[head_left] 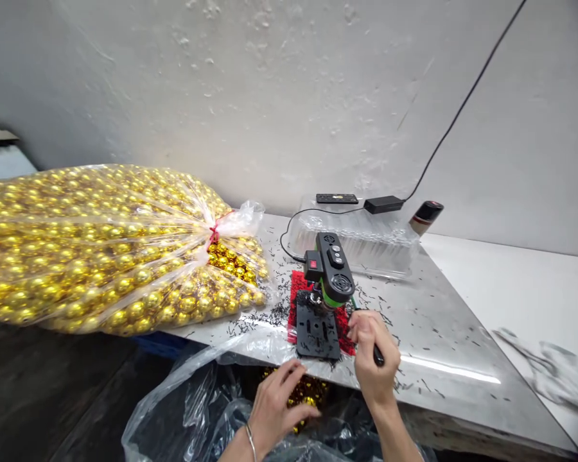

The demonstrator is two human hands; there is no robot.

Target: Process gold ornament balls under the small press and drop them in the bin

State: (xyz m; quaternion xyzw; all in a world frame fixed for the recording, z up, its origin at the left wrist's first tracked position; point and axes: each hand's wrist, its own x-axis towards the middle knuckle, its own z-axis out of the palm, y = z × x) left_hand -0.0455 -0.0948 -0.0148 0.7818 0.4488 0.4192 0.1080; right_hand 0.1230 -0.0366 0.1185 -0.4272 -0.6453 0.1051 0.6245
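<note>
A small black machine [334,266] with a green ring stands on a slotted black base [318,333] over a red mat [345,330]. My right hand [374,350] is closed round a black-handled tool [378,355] just right of the machine; a thin green part reaches toward the machine's head. In front of the base, past the table edge, my left hand [282,404] has its fingers apart and holds nothing. It is over gold beads [311,391] in an open clear plastic bag [197,410]. A bracelet is on my left wrist.
A big tied bag of gold beads [101,250] lies at the left. Behind the machine are a clear plastic tray [361,247], a black power adapter [384,205] with its cable and a dark-capped bottle [426,217]. Small black bits litter the metal table [443,321]. A cloth [549,369] lies right.
</note>
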